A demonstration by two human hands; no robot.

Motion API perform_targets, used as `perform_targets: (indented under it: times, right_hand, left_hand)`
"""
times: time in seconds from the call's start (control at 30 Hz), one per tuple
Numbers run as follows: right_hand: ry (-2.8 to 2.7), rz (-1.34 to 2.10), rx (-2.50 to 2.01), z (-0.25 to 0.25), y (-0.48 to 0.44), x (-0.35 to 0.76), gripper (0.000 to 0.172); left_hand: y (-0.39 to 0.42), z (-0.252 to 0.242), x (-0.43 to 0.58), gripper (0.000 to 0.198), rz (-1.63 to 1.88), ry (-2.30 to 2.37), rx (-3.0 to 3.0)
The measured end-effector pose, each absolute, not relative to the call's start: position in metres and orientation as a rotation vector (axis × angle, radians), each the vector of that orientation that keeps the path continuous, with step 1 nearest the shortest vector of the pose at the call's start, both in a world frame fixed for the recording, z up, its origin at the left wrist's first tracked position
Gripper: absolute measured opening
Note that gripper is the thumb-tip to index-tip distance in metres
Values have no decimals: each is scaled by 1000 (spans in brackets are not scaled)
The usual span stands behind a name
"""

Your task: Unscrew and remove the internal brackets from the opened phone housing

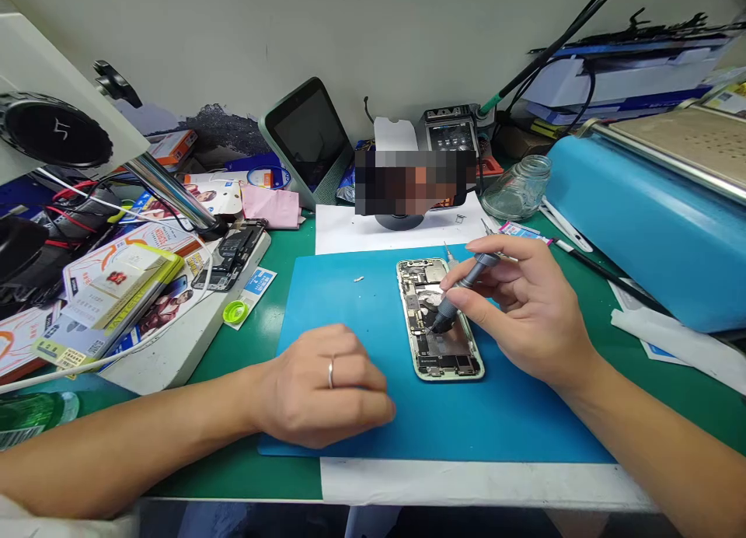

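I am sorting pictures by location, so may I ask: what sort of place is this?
Probably a phone repair bench: an opened phone lies on a blue mat, the right hand holds a screwdriver-like tool over it, and what look like more phone parts lie farther left.

I can see a thin, plain silver ring on one finger of the left hand, with a white sleeve above the bare forearm.

- The green tabletop carries a blue mat over white paper.
- An opened phone lies on the mat.
- Left of the mat lie a blue-and-white card and a white box.
- A glass jar stands near its far right corner.
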State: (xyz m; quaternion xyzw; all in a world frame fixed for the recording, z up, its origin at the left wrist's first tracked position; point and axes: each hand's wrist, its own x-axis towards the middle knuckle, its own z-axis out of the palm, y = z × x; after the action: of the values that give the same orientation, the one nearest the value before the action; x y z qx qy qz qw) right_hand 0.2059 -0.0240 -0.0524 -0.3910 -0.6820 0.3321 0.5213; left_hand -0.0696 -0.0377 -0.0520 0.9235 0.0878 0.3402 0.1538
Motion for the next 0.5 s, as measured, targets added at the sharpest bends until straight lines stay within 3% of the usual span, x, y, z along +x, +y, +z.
perform_targets:
  times: [0.23,0.5]
  right_hand:
    - [-1624,838,-911,-54,-24,205,41]
    - [-1645,841,-897,-54,-23,203,38]
  left_hand:
    - [-17,-57,-75,7,1255,1180,2237]
    - [9,-66,-82,14,1001,1544,2164]
